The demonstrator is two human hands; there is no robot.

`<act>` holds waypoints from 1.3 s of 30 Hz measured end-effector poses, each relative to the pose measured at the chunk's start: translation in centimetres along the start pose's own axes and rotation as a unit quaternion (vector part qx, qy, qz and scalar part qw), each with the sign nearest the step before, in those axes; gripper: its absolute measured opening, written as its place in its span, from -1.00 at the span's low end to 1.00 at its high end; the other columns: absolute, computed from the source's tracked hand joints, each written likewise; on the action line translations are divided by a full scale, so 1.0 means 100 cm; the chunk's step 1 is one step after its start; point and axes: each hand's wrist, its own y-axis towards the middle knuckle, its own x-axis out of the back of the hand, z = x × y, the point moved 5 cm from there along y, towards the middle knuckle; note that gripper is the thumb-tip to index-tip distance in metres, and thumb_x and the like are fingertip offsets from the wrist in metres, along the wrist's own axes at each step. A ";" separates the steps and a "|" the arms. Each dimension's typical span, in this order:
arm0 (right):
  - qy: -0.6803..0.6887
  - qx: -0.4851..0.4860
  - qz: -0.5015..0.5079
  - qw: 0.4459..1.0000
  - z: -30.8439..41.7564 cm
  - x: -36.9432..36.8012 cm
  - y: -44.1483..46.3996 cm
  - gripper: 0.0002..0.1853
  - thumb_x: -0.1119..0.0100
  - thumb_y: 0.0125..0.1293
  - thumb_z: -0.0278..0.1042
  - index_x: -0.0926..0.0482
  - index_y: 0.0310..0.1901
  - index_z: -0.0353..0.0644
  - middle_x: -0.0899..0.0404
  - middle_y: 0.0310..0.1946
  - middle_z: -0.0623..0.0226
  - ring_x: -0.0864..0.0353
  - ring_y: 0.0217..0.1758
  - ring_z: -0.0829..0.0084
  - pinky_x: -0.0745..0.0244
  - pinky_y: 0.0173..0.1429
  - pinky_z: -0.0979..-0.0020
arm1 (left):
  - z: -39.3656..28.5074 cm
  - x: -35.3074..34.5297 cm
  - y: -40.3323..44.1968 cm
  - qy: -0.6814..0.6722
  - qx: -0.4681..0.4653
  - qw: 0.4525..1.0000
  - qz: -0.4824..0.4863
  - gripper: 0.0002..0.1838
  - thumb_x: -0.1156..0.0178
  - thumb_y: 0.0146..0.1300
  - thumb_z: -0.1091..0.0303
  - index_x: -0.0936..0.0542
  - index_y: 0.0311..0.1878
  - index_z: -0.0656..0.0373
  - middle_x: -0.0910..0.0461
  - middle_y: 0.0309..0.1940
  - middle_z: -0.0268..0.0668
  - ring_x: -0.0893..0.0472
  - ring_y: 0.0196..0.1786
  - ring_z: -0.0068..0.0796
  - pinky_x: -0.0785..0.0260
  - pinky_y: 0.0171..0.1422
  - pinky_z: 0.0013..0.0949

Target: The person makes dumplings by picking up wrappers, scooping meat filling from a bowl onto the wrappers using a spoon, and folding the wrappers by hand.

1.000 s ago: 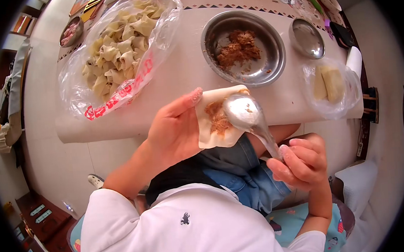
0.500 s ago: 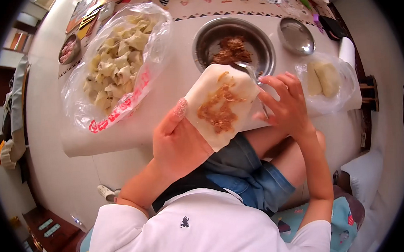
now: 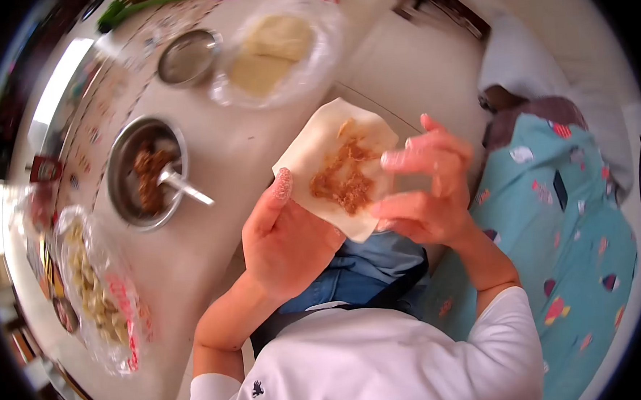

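A pale dough wrapper with brown filling smeared over its middle rests on my left hand, whose thumb presses its left edge. My right hand is at the wrapper's right side, fingers apart and somewhat blurred, with nothing held between them; whether the fingertips touch the wrapper is unclear. Left of my hands, a metal spoon leans in a steel bowl that holds more brown filling.
A smaller metal bowl and a plastic bag with stacked wrappers lie toward the top of the table. A bag of folded dumplings is at the left. A blue patterned cloth covers a seat at the right.
The view has swung to the right, so the table now appears at the left. My right hand has let go of the spoon, now in the bowl, and come to the wrapper.
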 end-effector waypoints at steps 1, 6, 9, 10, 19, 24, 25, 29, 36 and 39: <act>0.002 -0.072 0.012 0.997 -0.007 0.012 -0.009 -0.89 -0.28 -0.02 -0.27 -0.51 -0.48 0.08 -0.49 -0.06 0.42 -0.32 0.03 0.33 -0.18 0.23 0.17 | 0.012 0.001 0.010 0.009 0.011 1.000 0.004 -0.45 0.25 0.36 0.07 -0.10 0.34 0.14 -0.20 0.29 -0.29 -0.20 0.32 -0.32 0.00 0.37 -0.18; 0.045 -0.309 -0.093 0.945 -0.052 0.046 -0.064 -0.90 -0.22 -0.02 -0.42 -0.48 -0.47 -0.16 -0.37 0.06 0.14 -0.25 0.09 0.21 -0.22 0.13 0.29 | 0.074 0.004 0.060 0.067 0.087 0.991 0.077 -0.38 0.30 0.34 0.04 0.02 0.38 0.13 -0.08 0.35 -0.15 -0.19 0.35 -0.16 -0.02 0.38 -0.10; -0.038 -0.324 -0.082 0.942 -0.068 0.058 -0.086 -0.90 -0.21 -0.01 -0.43 -0.47 -0.48 -0.17 -0.39 0.04 0.14 -0.32 0.05 0.23 -0.27 0.09 0.32 | 0.100 0.009 0.079 0.056 0.124 0.990 0.043 -0.39 0.31 0.35 0.03 0.02 0.38 0.12 -0.09 0.35 -0.15 -0.19 0.35 -0.18 0.00 0.39 -0.11; -0.019 -0.338 -0.093 0.936 -0.076 0.059 -0.095 -0.90 -0.21 0.00 -0.44 -0.46 -0.48 -0.18 -0.41 0.00 0.15 -0.36 0.01 0.25 -0.29 0.06 0.33 | 0.107 0.011 0.087 0.055 0.135 0.988 0.044 -0.38 0.31 0.35 0.01 0.01 0.38 0.11 -0.09 0.34 -0.16 -0.19 0.35 -0.19 0.02 0.40 -0.12; 0.155 -0.458 -0.171 0.859 -0.115 0.042 -0.148 -0.80 -0.20 0.03 -0.56 -0.42 -0.30 -0.21 -0.52 -0.26 0.21 -0.50 -0.21 0.37 -0.39 -0.08 0.44 | 0.132 0.034 0.120 0.129 0.148 0.980 -0.018 -0.46 0.03 0.30 0.25 -0.14 0.31 0.13 -0.24 0.25 -0.25 -0.29 0.27 -0.37 -0.12 0.36 -0.27; 0.098 -0.353 -0.186 0.912 -0.115 0.038 -0.149 -0.70 -0.21 0.00 -0.61 -0.42 -0.19 -0.19 -0.51 -0.25 0.26 -0.48 -0.20 0.44 -0.39 -0.13 0.48 | 0.133 0.044 0.124 0.128 0.152 0.978 -0.065 -0.49 0.01 0.28 0.30 -0.17 0.27 0.20 -0.32 0.18 -0.16 -0.37 0.22 -0.29 -0.23 0.30 -0.22; 0.113 -0.361 -0.197 0.904 -0.115 0.037 -0.150 -0.68 -0.21 0.00 -0.62 -0.42 -0.17 -0.19 -0.51 -0.25 0.26 -0.47 -0.20 0.43 -0.39 -0.14 0.48 | 0.133 0.045 0.123 0.128 0.153 0.977 -0.073 -0.50 0.01 0.29 0.31 -0.18 0.26 0.22 -0.34 0.16 -0.15 -0.39 0.20 -0.29 -0.25 0.28 -0.22; 0.192 -0.392 -0.226 0.871 -0.116 0.037 -0.150 -0.65 -0.20 -0.02 -0.64 -0.44 -0.15 -0.18 -0.51 -0.27 0.27 -0.46 -0.24 0.39 -0.39 -0.19 0.47 | 0.133 0.046 0.120 0.153 0.142 0.975 -0.080 -0.63 0.04 0.32 0.40 -0.28 0.18 0.22 -0.39 0.11 -0.27 -0.40 0.17 -0.44 -0.31 0.23 -0.35; -0.073 -0.181 -0.046 0.980 -0.090 0.043 -0.131 -0.71 -0.28 -0.06 -0.56 -0.53 -0.25 -0.03 -0.51 -0.38 0.54 -0.45 -0.28 0.48 -0.41 -0.09 0.36 | 0.126 0.047 0.117 0.124 0.157 0.974 -0.103 -0.56 0.09 0.27 0.51 -0.20 0.23 0.24 -0.34 0.16 -0.17 -0.42 0.16 -0.39 -0.33 0.21 -0.37; -0.099 -0.099 -0.049 0.989 -0.080 0.038 -0.135 -0.68 -0.29 -0.05 -0.48 -0.53 -0.21 0.07 -0.50 -0.40 0.61 -0.45 -0.28 0.55 -0.38 0.09 0.26 | 0.124 0.044 0.113 0.074 0.161 0.981 -0.079 -0.48 0.14 0.20 0.59 -0.14 0.27 0.25 -0.27 0.23 -0.12 -0.40 0.19 -0.39 -0.30 0.25 -0.39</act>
